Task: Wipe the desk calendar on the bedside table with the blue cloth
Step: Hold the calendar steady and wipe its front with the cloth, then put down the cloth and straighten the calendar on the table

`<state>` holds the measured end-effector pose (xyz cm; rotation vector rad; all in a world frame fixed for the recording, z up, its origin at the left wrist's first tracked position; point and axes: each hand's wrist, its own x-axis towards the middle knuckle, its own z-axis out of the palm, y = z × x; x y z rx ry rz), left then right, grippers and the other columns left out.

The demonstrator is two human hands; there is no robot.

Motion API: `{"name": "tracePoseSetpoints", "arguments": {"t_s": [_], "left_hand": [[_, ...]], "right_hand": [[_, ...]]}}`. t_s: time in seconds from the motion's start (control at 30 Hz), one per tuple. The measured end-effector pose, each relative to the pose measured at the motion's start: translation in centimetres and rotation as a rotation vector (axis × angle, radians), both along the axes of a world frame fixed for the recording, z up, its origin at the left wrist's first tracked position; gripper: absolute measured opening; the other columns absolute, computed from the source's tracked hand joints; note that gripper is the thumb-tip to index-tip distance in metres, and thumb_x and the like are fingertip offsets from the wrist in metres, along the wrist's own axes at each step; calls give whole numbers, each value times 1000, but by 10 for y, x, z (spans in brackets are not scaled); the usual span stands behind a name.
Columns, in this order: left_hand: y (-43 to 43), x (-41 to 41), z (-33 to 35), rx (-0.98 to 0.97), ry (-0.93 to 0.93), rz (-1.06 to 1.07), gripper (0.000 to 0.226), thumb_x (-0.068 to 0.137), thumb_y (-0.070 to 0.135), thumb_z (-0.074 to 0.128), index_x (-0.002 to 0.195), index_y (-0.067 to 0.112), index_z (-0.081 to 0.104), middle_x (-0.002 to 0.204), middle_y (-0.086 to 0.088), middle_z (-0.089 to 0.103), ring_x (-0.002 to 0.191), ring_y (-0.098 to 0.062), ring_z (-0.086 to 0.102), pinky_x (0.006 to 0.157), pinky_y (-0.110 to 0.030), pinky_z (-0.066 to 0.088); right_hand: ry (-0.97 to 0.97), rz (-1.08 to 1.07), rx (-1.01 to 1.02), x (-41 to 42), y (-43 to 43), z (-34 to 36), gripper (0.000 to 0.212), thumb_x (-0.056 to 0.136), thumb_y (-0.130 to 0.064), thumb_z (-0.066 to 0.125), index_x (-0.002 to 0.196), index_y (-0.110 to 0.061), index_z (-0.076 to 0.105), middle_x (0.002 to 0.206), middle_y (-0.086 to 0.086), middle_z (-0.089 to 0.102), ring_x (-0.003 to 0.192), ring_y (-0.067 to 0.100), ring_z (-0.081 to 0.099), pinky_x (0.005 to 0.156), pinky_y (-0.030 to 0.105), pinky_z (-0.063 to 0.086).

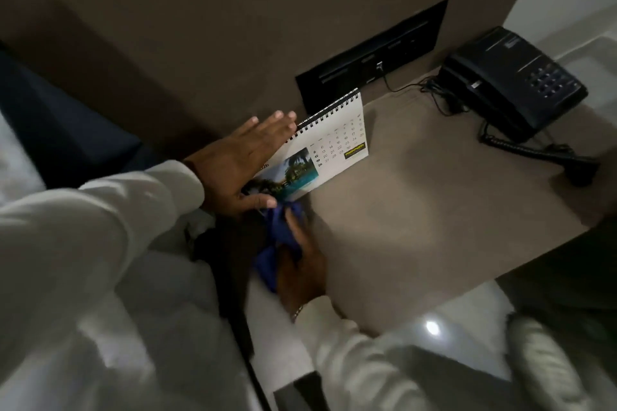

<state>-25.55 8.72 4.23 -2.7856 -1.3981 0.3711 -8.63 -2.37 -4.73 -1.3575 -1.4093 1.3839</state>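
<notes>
A white spiral-bound desk calendar (pixel 334 147) with a beach photo and a date grid stands on the brown bedside table (pixel 434 203), near its back left corner. My left hand (pixel 233 163) holds the calendar's left end, fingers flat along the back and thumb on the front lower corner. My right hand (pixel 300 264) grips the crumpled blue cloth (pixel 280 237) on the table, just below the calendar's lower left corner. The cloth touches the calendar's bottom edge there.
A black telephone (pixel 510 83) with a coiled cord (pixel 521 147) sits at the table's back right. A black socket panel (pixel 374 57) is set in the brown wall behind the calendar. White bedding (pixel 83 277) lies at the left.
</notes>
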Motion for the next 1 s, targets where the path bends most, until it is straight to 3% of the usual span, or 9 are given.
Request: {"name": "tracePoseSetpoints", "arguments": {"t_s": [0.07, 0.13, 0.27, 0.4, 0.53, 0.67, 0.77, 0.87, 1.0], "left_hand": [[-4, 6, 7, -19, 48, 63, 109, 79, 70, 47, 155, 11, -4, 166, -11, 0, 153, -24, -1, 122, -48, 13], [-9, 17, 13, -45, 22, 156, 108, 77, 71, 46, 155, 15, -4, 166, -9, 3, 153, -24, 1, 122, -48, 12], [-25, 40, 16, -25, -51, 369, 99, 81, 71, 35, 155, 12, 4, 165, -12, 6, 153, -28, 5, 121, -52, 13], [-38, 64, 12, 65, -182, 613, 97, 82, 67, 34, 154, 4, 14, 164, -16, 9, 152, -31, 7, 121, -55, 11], [-50, 77, -2, 134, -265, 745, 96, 83, 65, 35, 154, 5, 10, 165, -15, 6, 152, -30, 2, 120, -53, 4], [-59, 81, -22, 227, -222, 760, 95, 84, 66, 37, 154, 6, 11, 164, -16, 9, 152, -30, 4, 120, -51, -1], [-60, 83, -18, 221, -247, 772, 94, 86, 66, 34, 154, 7, 11, 164, -16, 9, 153, -29, 3, 120, -49, -2], [-69, 88, 1, 248, -442, 908, 88, 89, 57, 41, 154, 5, 12, 165, -15, 8, 153, -30, 1, 121, -50, 2], [-84, 101, 18, 335, -852, 1345, 79, 95, 39, 49, 154, 4, 11, 164, -15, 5, 153, -31, 1, 122, -38, 2]], "right_hand": [[-27, -17, -7, 39, 14, 22, 49, 86, -13, 43, 135, -18, 45, 144, 16, 45, 136, 25, 39, 110, 14, 25], [-170, -17, 28, 82, 41, 39, 50, 83, -13, 43, 132, -8, 50, 146, 23, 40, 137, 30, 38, 109, 21, 26], [-640, 113, 86, 160, 101, 51, 59, 82, -7, 50, 140, -19, 41, 156, 21, 18, 134, 37, 39, 95, 31, 36], [-979, 332, 17, 206, 152, 30, 72, 82, -5, 55, 146, -23, 26, 158, 19, 2, 135, 43, 32, 100, 42, 40], [-1206, 533, 115, 225, 164, -9, 72, 89, -36, 49, 148, -26, 10, 160, 14, -3, 142, 46, 4, 112, 56, 23], [-1242, 462, 262, 228, 153, -37, 89, 77, -78, 31, 148, -30, 5, 160, 13, 3, 140, 51, 11, 108, 64, 19], [-1240, 509, 213, 227, 157, -34, 94, 71, -85, 25, 146, -35, -3, 160, 10, -5, 141, 49, 3, 110, 69, 14], [-1200, 467, 131, 218, 162, -7, 95, 73, -82, 29, 146, -33, -6, 161, 6, -6, 144, 42, -7, 110, 70, 4], [-673, 269, 210, 173, 172, 51, 92, 78, -72, 42, 147, -21, 10, 157, 10, 22, 144, 24, 18, 117, 44, 17]]}}
